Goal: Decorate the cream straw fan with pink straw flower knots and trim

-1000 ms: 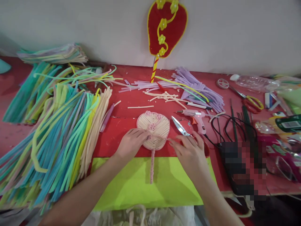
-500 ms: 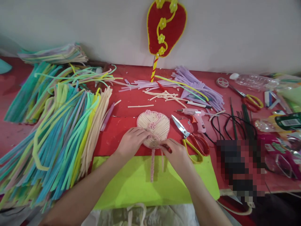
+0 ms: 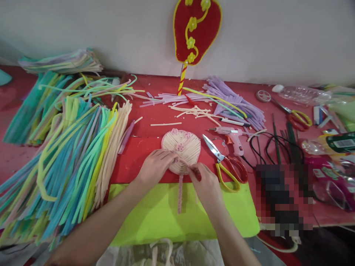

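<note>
A cream fan (image 3: 169, 142) with a pink edge and small pink flowers lies flat in front of me. Its twisted pink handle (image 3: 180, 195) points toward me. My left hand (image 3: 155, 165) is closed at the fan's lower left, fingertips pinching a thin pink pipe cleaner (image 3: 183, 162) against its face. At the lower right of the fan, my right hand (image 3: 206, 180) pinches the same strip between thumb and fingers. The strip's loose tail hangs below that hand, partly hidden. Both sets of fingertips cover part of the fan's lower face.
Scissors (image 3: 220, 158) lie open right of the fan, by a pink glue gun (image 3: 231, 136) with a black cord. Bundles of coloured pipe cleaners (image 3: 69, 155) cover the left side. A red fan (image 3: 185, 37) stands upright behind. A lime-green mat (image 3: 155, 221) lies under my forearms.
My right hand has shifted slightly, its wrist swinging inward, and the pink strip now stretches across the fan between my hands. Its hanging tail is more covered. My left hand stays put.
</note>
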`<state>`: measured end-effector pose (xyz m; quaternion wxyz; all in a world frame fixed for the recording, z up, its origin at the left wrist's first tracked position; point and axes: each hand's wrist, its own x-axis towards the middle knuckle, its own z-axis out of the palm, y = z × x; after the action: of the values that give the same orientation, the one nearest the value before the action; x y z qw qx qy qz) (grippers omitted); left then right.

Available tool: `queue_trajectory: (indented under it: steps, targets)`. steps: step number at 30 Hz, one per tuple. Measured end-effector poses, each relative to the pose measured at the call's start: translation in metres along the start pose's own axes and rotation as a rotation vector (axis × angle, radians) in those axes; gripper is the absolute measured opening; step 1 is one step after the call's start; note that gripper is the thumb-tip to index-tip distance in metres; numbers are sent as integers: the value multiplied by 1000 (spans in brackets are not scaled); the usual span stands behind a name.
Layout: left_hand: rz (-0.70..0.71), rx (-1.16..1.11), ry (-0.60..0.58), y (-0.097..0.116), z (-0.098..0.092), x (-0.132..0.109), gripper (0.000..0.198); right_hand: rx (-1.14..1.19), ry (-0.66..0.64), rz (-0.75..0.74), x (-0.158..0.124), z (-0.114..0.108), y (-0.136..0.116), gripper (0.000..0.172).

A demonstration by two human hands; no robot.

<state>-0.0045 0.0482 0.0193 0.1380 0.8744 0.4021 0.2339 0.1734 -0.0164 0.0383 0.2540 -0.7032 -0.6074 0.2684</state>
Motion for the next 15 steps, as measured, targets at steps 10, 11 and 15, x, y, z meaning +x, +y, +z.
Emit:
queue_trajectory:
  steps: [10, 11, 15]
  targets:
    - [-171, -78, 30, 1, 1, 0, 18, 294, -32, 108, -5, 3, -14, 16]
    - [-168, -82, 29, 1, 0, 0, 17, 312, -29, 116, -6, 4, -15, 19]
    - [-122, -103, 39, -1, -3, 1, 14, 336, -6, 111, -10, 13, -10, 25]
